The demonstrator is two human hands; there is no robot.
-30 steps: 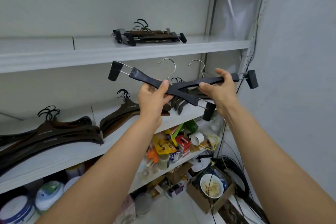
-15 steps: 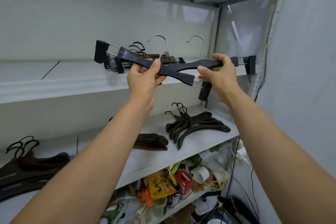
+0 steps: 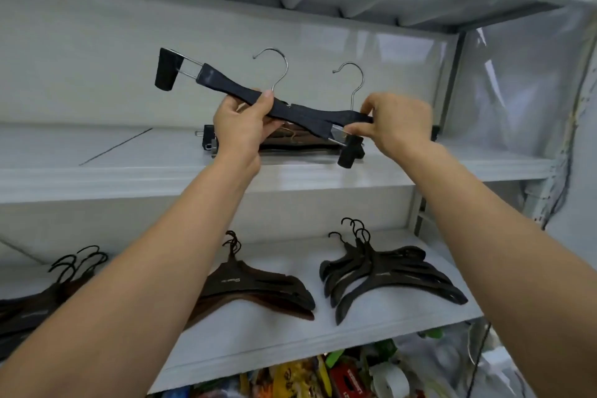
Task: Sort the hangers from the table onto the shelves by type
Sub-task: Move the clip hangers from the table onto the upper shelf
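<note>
Two clip hangers [image 3: 307, 111], judged stiff and light, are held crossed above the upper shelf [image 3: 97, 171]; their bars, best taken mid-length, are clasped by the left grip [image 3: 240, 126] and pinched by the right grip [image 3: 397, 126].

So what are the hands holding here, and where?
Two crossed black clip hangers: left hand grips the bars near the middle, right hand pinches the right end.

Two black clip hangers [image 3: 318, 114], silver hooks up, crossed, held above brown clip-hanger stack [image 3: 292, 143] on upper shelf [image 3: 97, 173]; three dark coat-hanger piles [image 3: 387, 278] on lower shelf [image 3: 274, 344].
</note>
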